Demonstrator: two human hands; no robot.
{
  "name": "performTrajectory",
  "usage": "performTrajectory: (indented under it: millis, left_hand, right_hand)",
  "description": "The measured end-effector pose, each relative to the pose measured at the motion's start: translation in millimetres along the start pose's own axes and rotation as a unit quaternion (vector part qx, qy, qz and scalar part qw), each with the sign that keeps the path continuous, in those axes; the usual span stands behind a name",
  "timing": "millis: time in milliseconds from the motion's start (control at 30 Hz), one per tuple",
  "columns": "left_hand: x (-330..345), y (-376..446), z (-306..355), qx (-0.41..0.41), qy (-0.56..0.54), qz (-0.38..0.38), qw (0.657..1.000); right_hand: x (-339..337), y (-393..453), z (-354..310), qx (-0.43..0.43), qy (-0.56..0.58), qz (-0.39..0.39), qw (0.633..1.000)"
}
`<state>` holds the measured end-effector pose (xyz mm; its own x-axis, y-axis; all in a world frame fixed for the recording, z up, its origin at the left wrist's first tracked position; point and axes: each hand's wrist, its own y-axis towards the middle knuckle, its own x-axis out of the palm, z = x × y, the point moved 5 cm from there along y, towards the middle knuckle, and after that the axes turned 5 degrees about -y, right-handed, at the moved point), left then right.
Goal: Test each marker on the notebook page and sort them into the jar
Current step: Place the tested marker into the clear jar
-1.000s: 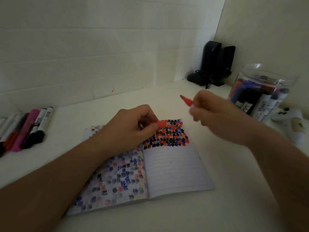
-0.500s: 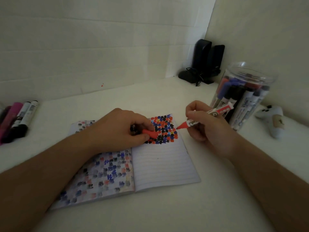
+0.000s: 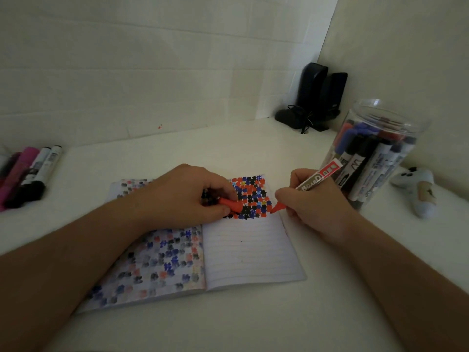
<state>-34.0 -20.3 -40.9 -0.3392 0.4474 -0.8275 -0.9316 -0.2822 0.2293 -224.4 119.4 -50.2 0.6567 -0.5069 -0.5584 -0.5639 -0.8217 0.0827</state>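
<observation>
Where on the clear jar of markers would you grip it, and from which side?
Grip the clear jar round its cylindrical wall, probably mid-height, coming in from its near-left side. It stands upright with an open mouth crowded by tested markers, so a top grip looks blocked, and the wall stands close behind it.

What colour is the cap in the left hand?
Red-orange cap, pinched by the left hand; head view.

Your marker: red tip, red-and-white label | your cap: red | notebook: white ruled page, red, blue, black blots in a grid; left page faded blots | jar: clear, holding blue, black, red markers | worktop: white | speakers: black.
</observation>
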Motion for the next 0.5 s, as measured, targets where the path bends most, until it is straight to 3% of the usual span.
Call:
performTrajectory:
  millis: [367, 500]
  left_hand:
    - [0.8, 0.4, -2.6, -0.008, -0.015, 0.001, 1.000]
    - [0.5, 0.2, -2.6, -0.012, -0.018, 0.000, 1.000]
  right_hand:
    - [3.6, 0.1, -4.0, -0.018, -0.065, 0.011, 0.998]
    - [1.8, -0.8, -3.5, -0.003, -0.008, -0.008, 1.000]
